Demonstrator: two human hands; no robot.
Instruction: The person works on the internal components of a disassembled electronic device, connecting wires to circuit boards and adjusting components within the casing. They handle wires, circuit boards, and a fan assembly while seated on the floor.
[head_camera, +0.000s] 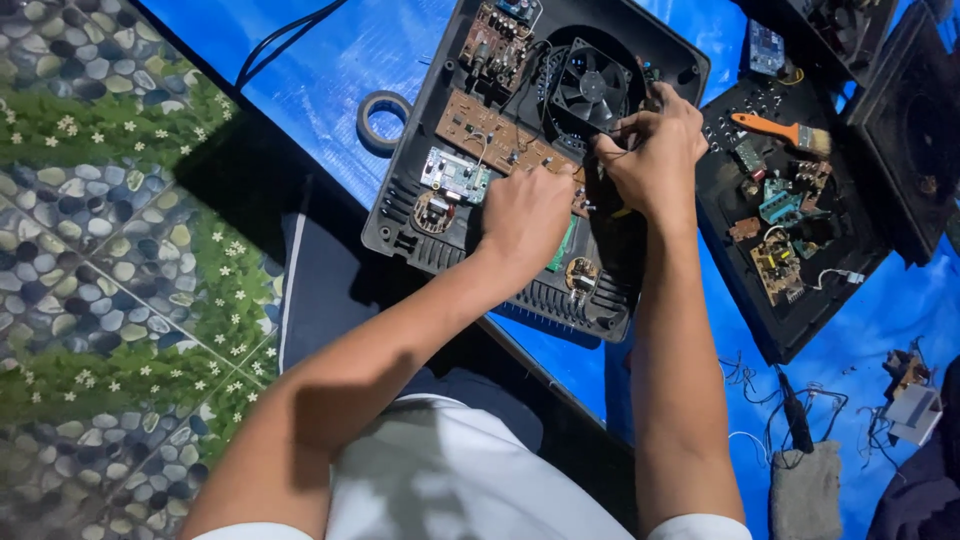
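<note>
Head cam, looking down: an opened black plastic appliance housing (420, 215) sits on a blue plastic tarp (330, 70), tilted w/ its vented front edge toward the person's lap. Inside: a round black cooling fan (592, 85) at top centre, a long brown circuit board (490, 135) running diagonally below it, a small white-and-green module (453, 174) lower left, and a small round coil part (581, 272) near the front vents.

Left hand (525, 215) rests knuckles-up on the housing's middle, just right of the brown board; fingers curled down into the housing, tips hidden, so can't tell if they pinch anything. Right hand (655, 150) is beside the fan's lower right edge, fingers closed in a pinch on thin dark wires (612, 155) there; exact grip partly hidden by the knuckles. The 2 hands are near each other, not touching.

Left of the housing, a grey roll of tape (381, 119) lies flat on the tarp, and a black cable (285, 40) runs off at top left. To the right, a 2nd black tray-like cover (740, 300) holds loose small boards & parts, w/ an orange-handled paintbrush (780, 131) lying on top. Lower right: a black-handled tool (795, 420) by a grey cloth (806, 490), amid scattered wire scraps. Floor at left is pebble-and-grass patterned vinyl (90, 260).
</note>
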